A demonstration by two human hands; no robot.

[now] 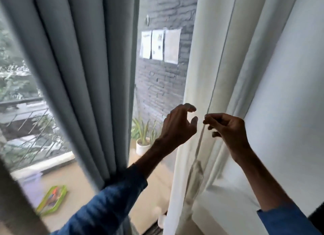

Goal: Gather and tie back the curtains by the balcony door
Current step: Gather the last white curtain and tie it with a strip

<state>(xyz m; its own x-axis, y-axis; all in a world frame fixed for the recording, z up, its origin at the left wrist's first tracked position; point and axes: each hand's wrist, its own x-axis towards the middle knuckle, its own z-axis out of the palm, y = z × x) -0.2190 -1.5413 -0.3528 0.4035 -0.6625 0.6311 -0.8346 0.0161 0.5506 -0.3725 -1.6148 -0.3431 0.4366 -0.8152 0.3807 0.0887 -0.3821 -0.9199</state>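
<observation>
2 curtains: 1 grey curtain (78, 77), 1 white curtain (210, 59). 2 hands, left hand (177, 126) & right hand (228, 129), 2 blue sleeves (108, 205) (287, 222). Outside: 3 paper sheets (145, 44) (157, 45) (172, 46) on 1 brick wall (157, 85), 1 potted plant (142, 143), 1 green case (52, 199), 1 railing (21, 101)

Outside stands a dark brick wall (157, 87) with three papers (160, 44) stuck on it side by side and a small round fitting (147, 20) above them. A plant (142, 140) in a white pot stands at its foot. A green case (52, 198) lies on the floor (84, 182). A railing (26, 115) runs at left, with trees (12, 73) beyond.
</observation>
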